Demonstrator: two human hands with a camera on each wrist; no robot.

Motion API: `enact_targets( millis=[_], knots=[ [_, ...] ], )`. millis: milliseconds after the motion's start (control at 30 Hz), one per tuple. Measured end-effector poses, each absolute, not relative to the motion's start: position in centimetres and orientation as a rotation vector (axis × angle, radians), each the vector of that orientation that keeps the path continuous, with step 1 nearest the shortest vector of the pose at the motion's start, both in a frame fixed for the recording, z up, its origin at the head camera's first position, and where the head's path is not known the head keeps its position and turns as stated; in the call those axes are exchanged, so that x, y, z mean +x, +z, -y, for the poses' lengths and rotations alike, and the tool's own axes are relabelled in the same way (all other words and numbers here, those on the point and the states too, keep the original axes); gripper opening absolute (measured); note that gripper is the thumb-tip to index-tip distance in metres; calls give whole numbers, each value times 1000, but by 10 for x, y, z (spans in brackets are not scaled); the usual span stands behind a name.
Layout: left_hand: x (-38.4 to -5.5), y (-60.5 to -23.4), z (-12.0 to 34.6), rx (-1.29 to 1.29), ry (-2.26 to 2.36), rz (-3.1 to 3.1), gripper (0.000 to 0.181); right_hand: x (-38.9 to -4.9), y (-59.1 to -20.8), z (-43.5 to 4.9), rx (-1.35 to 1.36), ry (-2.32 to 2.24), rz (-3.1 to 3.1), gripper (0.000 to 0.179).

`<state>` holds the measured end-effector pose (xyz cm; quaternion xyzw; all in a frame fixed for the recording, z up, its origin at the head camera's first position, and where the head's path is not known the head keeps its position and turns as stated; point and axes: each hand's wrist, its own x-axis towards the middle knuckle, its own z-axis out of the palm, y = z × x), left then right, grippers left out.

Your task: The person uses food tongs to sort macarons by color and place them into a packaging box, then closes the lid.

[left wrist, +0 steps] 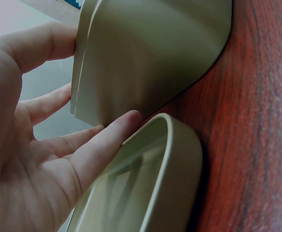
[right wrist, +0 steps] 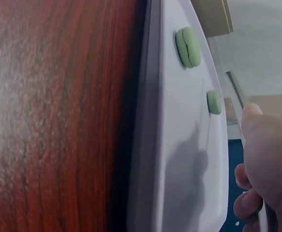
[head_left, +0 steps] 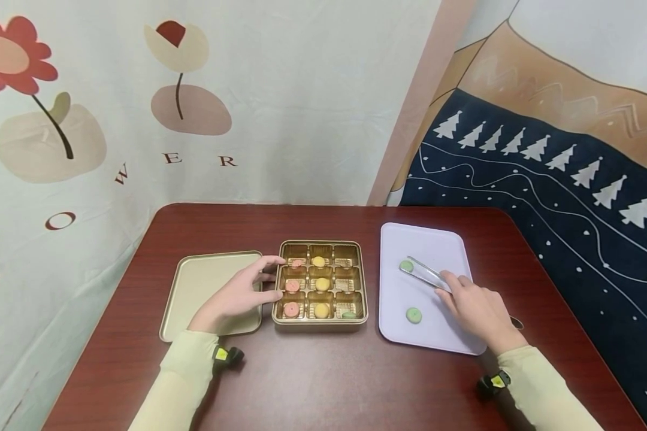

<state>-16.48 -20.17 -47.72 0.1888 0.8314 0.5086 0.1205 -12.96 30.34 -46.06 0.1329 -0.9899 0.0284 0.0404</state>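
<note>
My left hand (head_left: pixel 242 294) rests its spread fingertips and thumb against the left side of a gold tin box (head_left: pixel 320 322). Inside, a divided insert carries pink macarons (head_left: pixel 291 309) in the left column, yellow macarons (head_left: pixel 322 284) in the middle one, and a green macaron (head_left: pixel 348 315) in the front right compartment. Over a lilac tray (head_left: pixel 426 238), my right hand (head_left: pixel 480 311) grips metal tongs (head_left: pixel 437 277). The tong tips stand apart on either side of a green macaron (head_left: pixel 407 266) at the tray's left. Nearer me on the tray lies another green macaron (head_left: pixel 414 315).
A shallow gold lid (head_left: pixel 205 287) with a raised rim lies left of the box, partly beneath my left hand and forearm. All of this sits on a dark red wooden table (head_left: pixel 345 377). Printed curtains (head_left: pixel 302 120) hang behind its far edge.
</note>
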Motion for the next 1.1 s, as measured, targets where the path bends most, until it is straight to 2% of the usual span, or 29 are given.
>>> enact_targets(
  millis=[533, 1100],
  knots=[
    [-163, -477, 201, 556, 1465, -2446, 65, -134, -466, -302, 374, 77, 3108, 53],
    [-163, -476, 201, 546, 1485, -2427, 66, -137, -469, -297, 388, 64, 3070, 48]
  ],
)
